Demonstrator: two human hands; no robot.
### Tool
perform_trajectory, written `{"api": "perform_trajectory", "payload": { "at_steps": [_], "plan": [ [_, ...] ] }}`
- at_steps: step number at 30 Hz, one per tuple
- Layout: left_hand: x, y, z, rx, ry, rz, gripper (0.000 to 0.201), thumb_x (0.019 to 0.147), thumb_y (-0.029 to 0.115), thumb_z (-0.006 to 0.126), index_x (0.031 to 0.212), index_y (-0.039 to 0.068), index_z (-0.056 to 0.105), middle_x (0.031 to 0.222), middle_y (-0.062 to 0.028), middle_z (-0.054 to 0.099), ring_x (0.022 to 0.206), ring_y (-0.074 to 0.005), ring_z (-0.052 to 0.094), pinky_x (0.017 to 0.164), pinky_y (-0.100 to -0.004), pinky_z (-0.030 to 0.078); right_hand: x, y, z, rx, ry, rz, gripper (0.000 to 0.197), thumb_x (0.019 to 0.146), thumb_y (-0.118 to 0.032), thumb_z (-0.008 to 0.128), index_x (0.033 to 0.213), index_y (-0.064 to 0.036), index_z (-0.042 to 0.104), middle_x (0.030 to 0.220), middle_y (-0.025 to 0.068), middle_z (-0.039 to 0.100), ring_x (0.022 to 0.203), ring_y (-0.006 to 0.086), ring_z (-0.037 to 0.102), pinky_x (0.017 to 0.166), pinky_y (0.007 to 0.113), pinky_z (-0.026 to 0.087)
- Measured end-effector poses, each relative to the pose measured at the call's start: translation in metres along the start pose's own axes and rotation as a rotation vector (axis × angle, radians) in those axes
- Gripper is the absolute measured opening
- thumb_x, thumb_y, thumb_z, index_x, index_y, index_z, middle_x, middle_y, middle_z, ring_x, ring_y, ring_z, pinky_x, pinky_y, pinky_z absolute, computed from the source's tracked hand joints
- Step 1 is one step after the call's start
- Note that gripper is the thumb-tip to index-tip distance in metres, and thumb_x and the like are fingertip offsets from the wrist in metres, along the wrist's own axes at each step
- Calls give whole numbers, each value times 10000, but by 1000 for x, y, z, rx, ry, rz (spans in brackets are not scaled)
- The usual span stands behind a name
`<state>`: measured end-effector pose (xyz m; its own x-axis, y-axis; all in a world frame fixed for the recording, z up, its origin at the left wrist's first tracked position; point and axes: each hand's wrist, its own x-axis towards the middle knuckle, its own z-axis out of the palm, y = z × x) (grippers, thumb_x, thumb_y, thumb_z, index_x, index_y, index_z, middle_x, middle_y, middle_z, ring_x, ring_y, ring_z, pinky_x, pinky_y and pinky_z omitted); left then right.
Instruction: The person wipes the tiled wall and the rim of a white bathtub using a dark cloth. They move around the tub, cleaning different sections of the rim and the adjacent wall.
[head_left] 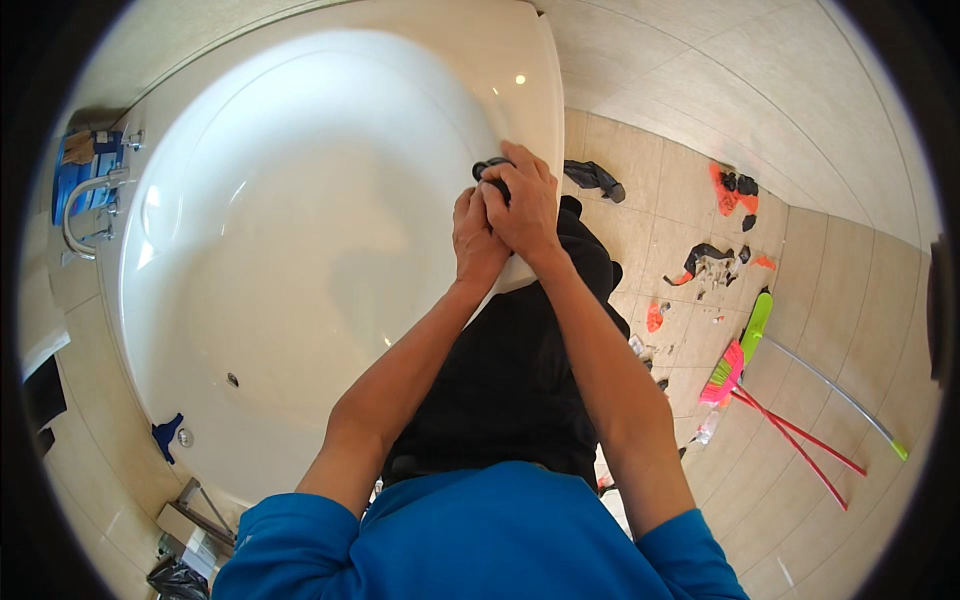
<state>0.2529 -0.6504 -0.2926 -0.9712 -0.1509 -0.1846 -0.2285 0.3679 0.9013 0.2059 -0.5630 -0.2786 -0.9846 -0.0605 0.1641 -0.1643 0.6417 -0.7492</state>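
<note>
Both of my hands are together over the right rim of a white bathtub (300, 270). A small black looped thing (490, 168) sticks out past the fingers of my right hand (525, 205), which is closed around it. My left hand (474, 235) presses against the right one just below and to its left, with its fingers curled. Whether the left hand also grips the black thing is hidden. Most of that thing is covered by my fingers, so its kind does not show.
A chrome faucet (82, 215) and a blue package (85, 175) are at the far left. A dark blue squeegee (166, 437) lies on the tub's edge. On the tiled floor at right are a pink broom (722, 372), a green mop head (758, 318), a black cloth (594, 180) and torn scraps (708, 265).
</note>
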Motion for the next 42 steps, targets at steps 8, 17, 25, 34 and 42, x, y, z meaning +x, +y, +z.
{"api": "perform_trajectory", "payload": {
  "at_steps": [8, 17, 25, 34, 42],
  "plan": [
    [0, 15, 12, 131, -11, 326, 678, 765, 122, 730, 1383, -5, 482, 1425, -276, 400, 1275, -455, 444, 1040, -474, 418, -23, 29, -35, 224, 239, 127, 168, 760, 24, 657, 907, -56, 670, 962, 111, 685, 893, 308, 650, 812, 373, 526],
    [32, 26, 26, 239, 57, 564, 325, 849, 99, 657, 1149, -24, 629, 1184, -154, 615, 1103, -369, 569, 945, -426, 477, -32, 46, -42, 117, 177, 393, 131, 839, -127, 650, 934, -37, 658, 906, 174, 667, 841, 351, 646, 779, 409, 509],
    [32, 19, 34, 269, 95, 613, 283, 817, 129, 670, 1056, -23, 668, 1160, -129, 605, 1124, -336, 560, 952, -432, 458, -33, 57, -26, 4, 256, 355, 100, 855, -109, 627, 921, -34, 617, 875, 172, 631, 842, 379, 600, 767, 457, 477],
    [39, 33, 21, 291, -77, 536, 241, 843, 167, 664, 1032, 25, 709, 1179, -116, 619, 1139, -325, 549, 957, -443, 442, -40, 55, -31, 268, 213, 646, 254, 912, -209, 599, 1038, 3, 659, 1013, 218, 663, 976, 371, 627, 873, 429, 484],
    [57, 32, 21, 264, -130, 512, 182, 862, 145, 648, 963, 15, 727, 1133, -107, 640, 1091, -313, 561, 916, -393, 482, -51, 32, -10, 10, 234, 388, 321, 891, -133, 589, 1168, 23, 551, 1104, 253, 609, 1034, 427, 555, 937, 471, 440]
  ]
}}
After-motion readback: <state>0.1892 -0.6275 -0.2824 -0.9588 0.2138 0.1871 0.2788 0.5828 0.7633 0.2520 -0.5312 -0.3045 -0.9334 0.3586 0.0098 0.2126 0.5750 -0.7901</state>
